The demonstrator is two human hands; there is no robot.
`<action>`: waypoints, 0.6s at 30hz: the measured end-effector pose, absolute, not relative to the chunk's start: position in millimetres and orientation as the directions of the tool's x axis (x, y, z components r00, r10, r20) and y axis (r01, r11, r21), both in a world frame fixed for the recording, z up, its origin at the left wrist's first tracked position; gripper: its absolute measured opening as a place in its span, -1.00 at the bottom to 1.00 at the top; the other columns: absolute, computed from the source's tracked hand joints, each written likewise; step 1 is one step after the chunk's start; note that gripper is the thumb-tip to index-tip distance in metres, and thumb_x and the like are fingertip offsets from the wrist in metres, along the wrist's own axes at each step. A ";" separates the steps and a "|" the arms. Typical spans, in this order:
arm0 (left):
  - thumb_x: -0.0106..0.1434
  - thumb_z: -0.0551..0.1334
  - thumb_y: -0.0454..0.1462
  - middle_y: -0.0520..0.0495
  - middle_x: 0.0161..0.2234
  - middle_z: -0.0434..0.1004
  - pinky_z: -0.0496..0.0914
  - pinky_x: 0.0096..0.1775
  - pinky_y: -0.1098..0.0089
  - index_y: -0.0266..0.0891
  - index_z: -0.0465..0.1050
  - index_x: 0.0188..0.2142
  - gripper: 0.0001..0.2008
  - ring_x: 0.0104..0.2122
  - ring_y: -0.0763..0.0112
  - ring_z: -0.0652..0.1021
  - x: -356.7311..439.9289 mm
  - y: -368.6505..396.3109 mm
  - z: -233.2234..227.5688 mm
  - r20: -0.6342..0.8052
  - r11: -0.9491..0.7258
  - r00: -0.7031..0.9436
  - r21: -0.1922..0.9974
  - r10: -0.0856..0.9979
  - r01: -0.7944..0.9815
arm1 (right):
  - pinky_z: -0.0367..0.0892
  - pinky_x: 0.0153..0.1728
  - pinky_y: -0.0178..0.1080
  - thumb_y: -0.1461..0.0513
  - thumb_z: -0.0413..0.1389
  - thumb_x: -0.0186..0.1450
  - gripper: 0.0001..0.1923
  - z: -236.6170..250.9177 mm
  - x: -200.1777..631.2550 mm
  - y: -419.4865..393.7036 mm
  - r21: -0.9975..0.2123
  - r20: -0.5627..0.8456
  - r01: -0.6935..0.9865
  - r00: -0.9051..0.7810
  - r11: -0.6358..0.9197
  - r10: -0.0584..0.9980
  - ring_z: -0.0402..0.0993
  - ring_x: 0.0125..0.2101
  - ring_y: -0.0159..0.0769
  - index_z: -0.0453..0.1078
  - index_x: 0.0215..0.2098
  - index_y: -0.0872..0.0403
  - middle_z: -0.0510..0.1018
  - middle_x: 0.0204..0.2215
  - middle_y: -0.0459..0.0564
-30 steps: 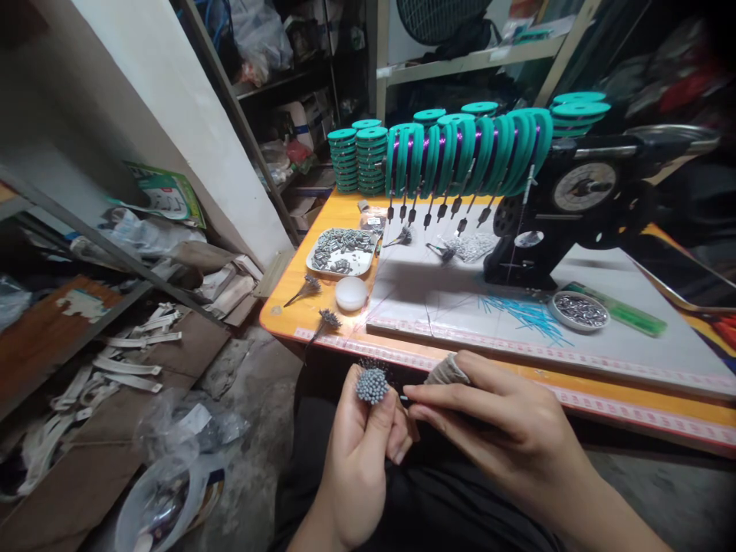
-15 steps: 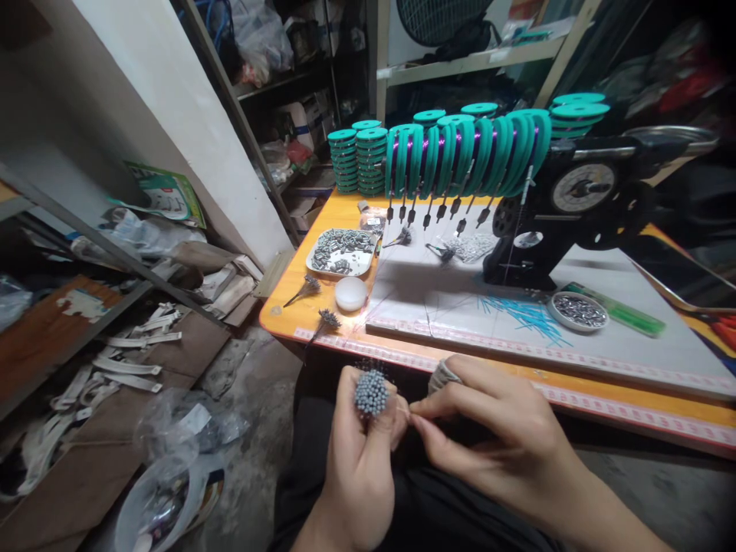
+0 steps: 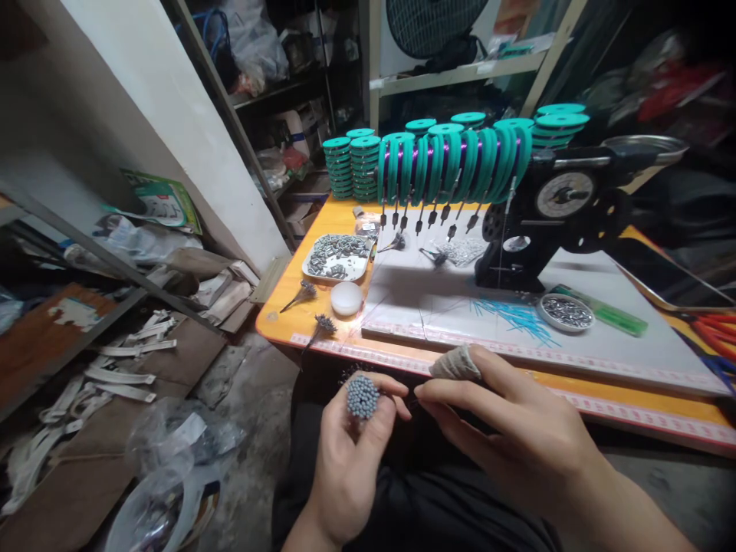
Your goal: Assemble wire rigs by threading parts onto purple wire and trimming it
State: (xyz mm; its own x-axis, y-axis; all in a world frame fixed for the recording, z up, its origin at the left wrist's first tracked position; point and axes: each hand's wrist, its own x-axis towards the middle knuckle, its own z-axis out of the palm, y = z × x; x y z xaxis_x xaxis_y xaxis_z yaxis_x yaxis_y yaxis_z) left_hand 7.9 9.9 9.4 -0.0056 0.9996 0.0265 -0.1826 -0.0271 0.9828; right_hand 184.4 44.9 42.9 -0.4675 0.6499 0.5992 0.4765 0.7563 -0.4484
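Behind, cluttered shelving (image 3: 231, 124); before it, an orange table (image 3: 273, 316) bearing a pale board (image 3: 396, 295), a black machine (image 3: 514, 264) hung with green spools (image 3: 454, 165), and, near the corner, a tray (image 3: 357, 269) of small grey pieces (image 3: 327, 268). From the head view, just off the table's near edge, above a dark-clothed lap (image 3: 402, 491): a grey-tipped bundle (image 3: 363, 397), tips facing up, clasped firmly in the left hand (image 3: 348, 460). Just beside, the right hand (image 3: 517, 422), one finger in a cloth wrap (image 3: 460, 363), fingertips (image 3: 424, 391) drawn close together, apart from the bundle; impossible to tell of any fine strand pinched there. Apparently at the step of steadying the bundle while working delicately alongside. Next, probably calling for a firm left hold, tips kept even, and a small, careful right-hand pinch.
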 end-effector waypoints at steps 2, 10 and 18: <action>0.32 0.22 -0.16 -0.07 -0.39 0.46 0.35 -0.26 0.42 -0.27 0.46 -0.23 -0.80 -0.34 0.40 0.46 10.6 10.1 11.4 0.003 -0.003 0.000 0.997 1.000 -0.078 | 0.31 -0.46 -0.36 0.38 0.09 0.34 -0.79 43.8 184.6 44.3 -0.448 0.601 0.476 -0.466 0.757 0.649 0.37 -0.43 -0.39 0.44 -0.12 0.01 0.37 -0.38 -0.05; 0.16 0.35 -0.09 -0.01 -0.49 0.34 0.28 -0.43 0.45 -0.24 0.31 -0.46 -0.69 -0.49 0.48 0.36 12.3 19.0 6.8 -0.042 0.101 0.189 0.944 0.981 -0.315 | 0.31 -0.40 -0.27 0.45 -0.01 0.27 -0.74 46.4 185.5 46.6 -0.532 0.570 0.304 -0.562 0.790 0.600 0.29 -0.36 -0.31 0.42 -0.18 0.10 0.35 -0.34 0.03; -0.04 0.46 -0.03 0.16 -0.80 -0.02 0.42 -0.21 0.05 -0.12 0.36 -0.72 -0.61 -0.73 0.58 0.16 -4.9 33.4 17.7 0.217 -0.127 0.171 0.897 0.961 -0.423 | 0.26 0.00 -0.03 0.47 0.07 0.18 -0.73 57.4 197.7 65.9 -0.262 0.770 0.381 -0.472 0.887 0.430 0.20 -0.02 -0.13 0.43 -0.23 0.08 0.33 -0.11 0.03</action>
